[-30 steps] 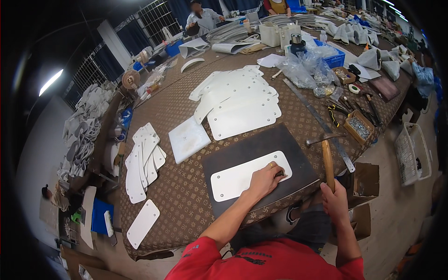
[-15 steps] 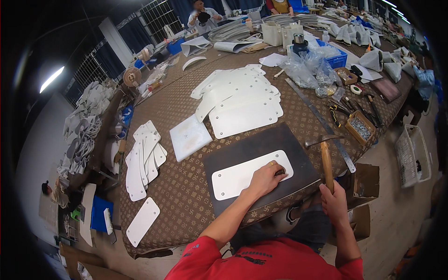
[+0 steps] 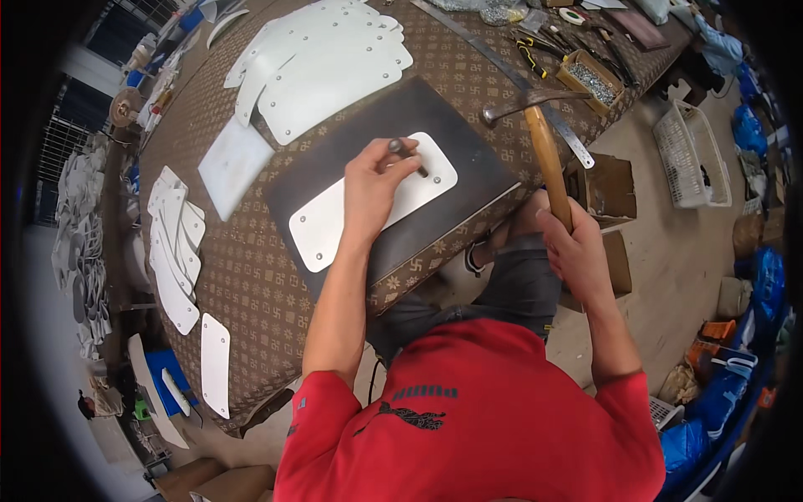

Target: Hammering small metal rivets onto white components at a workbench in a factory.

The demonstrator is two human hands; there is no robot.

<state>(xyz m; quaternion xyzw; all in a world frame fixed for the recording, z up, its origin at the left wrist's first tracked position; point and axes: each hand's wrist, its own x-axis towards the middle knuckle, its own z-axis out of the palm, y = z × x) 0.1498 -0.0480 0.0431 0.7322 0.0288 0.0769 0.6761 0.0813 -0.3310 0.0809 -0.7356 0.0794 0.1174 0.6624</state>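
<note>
A white panel (image 3: 324,219) with rounded ends and metal rivets near its corners lies on a dark square mat (image 3: 478,149). Over the panel's far right end, my left hand (image 3: 368,186) pinches a short metal punch (image 3: 399,149), tilted, its lower tip close to a corner rivet. Whether the tip touches the rivet I cannot tell. To the right, off the mat's front corner, my right hand (image 3: 577,251) grips a hammer (image 3: 548,159) by its wooden handle. The hammer's metal head is raised, pointing toward the punch side.
Large riveted white panels (image 3: 330,79) are piled behind the mat, beside a pale square block (image 3: 234,166). Smaller strips (image 3: 174,247) and a single strip (image 3: 215,366) lie at the left. A steel ruler (image 3: 477,42), pliers (image 3: 529,57) and a box of metal fasteners (image 3: 590,84) are at far right.
My left hand has lifted slightly, and the punch now stands tilted in its fingers near the rivet. The hammer looks larger and higher. The whole view has tipped downward and shifted.
</note>
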